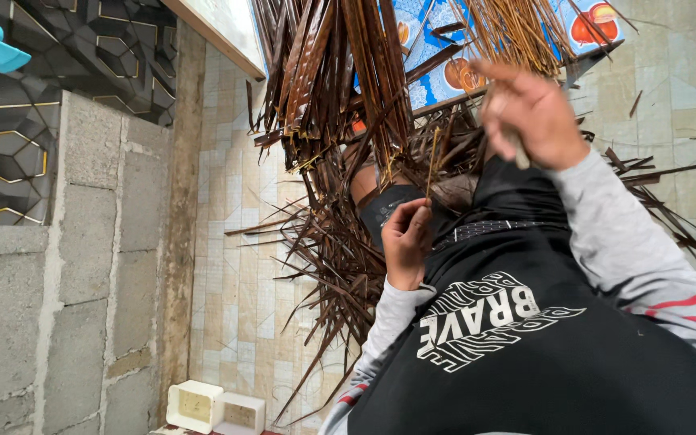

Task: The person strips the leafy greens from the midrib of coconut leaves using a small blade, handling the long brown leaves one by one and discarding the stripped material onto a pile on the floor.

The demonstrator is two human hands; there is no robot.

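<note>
Tiled floor [235, 266], block wall [58, 266] left. Stripping step: left hand [407, 242] pinches a thin leaf rib [431, 165] above the lap; right hand [529, 113] closed on a small tool, blurred. Leaf pile [332, 89] beyond. Next: a steady pull along the rib.

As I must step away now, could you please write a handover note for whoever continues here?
Left hand: grip shut on a thin leaf rib, held upright over the lap.
Right hand: raised, closed on a small pale object; what it is, unclear.
Done: a bundle of bare ribs lies ahead.
Left: a heap of brown dried palm leaves, ahead and leftward.
</note>
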